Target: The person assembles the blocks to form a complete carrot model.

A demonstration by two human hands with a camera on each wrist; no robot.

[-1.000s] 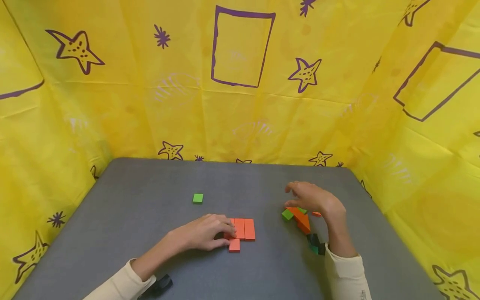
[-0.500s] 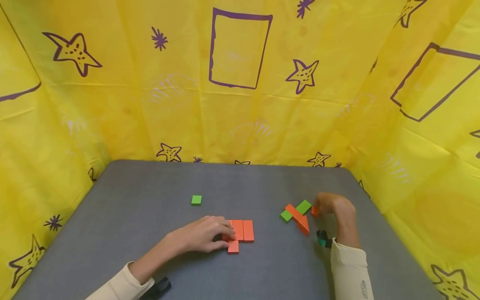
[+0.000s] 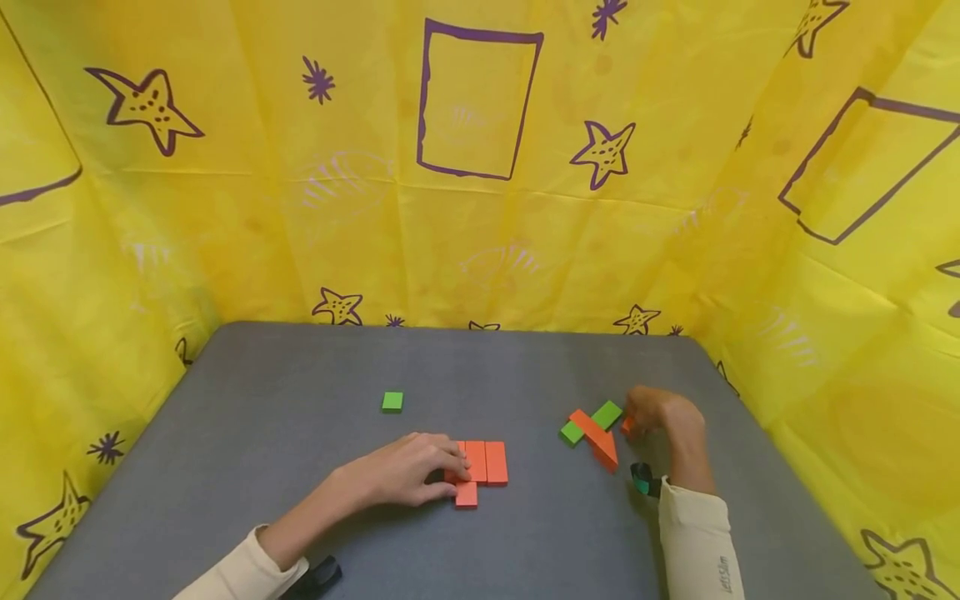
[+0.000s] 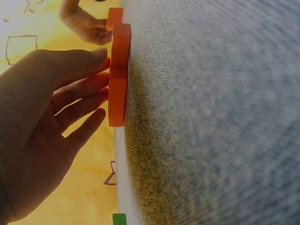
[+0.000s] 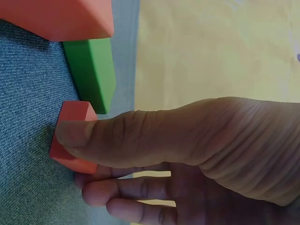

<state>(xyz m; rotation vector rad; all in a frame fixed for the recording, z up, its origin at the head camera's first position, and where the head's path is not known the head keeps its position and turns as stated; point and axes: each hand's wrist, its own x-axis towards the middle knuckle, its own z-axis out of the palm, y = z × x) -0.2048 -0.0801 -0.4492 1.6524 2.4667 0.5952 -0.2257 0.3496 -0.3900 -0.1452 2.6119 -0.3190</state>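
My left hand [image 3: 408,471] rests its fingertips on a flat group of orange blocks [image 3: 496,463] lying side by side at mid-table. A smaller orange block [image 3: 467,496] adjoins the group's near side, by the thumb. In the left wrist view the fingers [image 4: 86,107] are nearly straight against the blocks' top faces. Over on the right, my right hand [image 3: 667,417] pinches a small orange block [image 5: 82,162] between thumb and fingers, low against the table. Left of it, an orange angled block [image 3: 598,437] lies across a long green block [image 3: 611,412].
A green square block [image 3: 392,402] sits farther back, left of centre. The grey table [image 3: 300,367] is enclosed at the back and sides by yellow cloth [image 3: 337,225] with purple drawings. Dark straps are visible near both wrists.
My right hand has moved right and down from above the crossed blocks to the small orange block, which it now pinches. The left hand stays on the orange group.
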